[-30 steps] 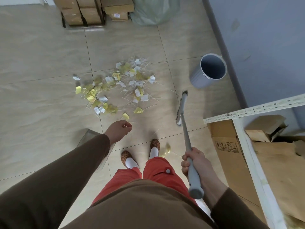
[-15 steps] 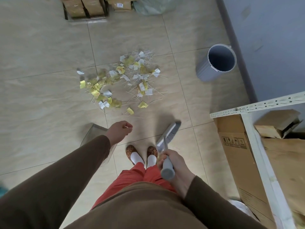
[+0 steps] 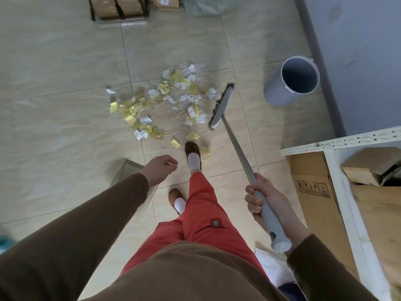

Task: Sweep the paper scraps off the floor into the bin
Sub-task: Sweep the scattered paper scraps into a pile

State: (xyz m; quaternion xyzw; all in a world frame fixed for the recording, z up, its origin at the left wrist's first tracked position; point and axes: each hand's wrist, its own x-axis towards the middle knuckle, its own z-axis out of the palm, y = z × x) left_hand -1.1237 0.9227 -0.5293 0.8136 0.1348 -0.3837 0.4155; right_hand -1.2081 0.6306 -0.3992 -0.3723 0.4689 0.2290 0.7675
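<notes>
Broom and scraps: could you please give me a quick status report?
Right hand gripping broom at pile's right edge. Left hand closed, holding dustpan. Paper scraps all on floor. Bin upright, path unobstructed.

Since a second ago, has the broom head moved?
Yes. The broom head was drawn back near the feet, then swung forward; it now sits at the right edge of the paper scraps, left of the bin.

Broom (image 3: 236, 146) is gripped by right hand (image 3: 263, 199); its bristle head (image 3: 221, 105) is set at right edge of paper scraps (image 3: 165, 103). Bin (image 3: 290, 83) is stood farther right.
</notes>
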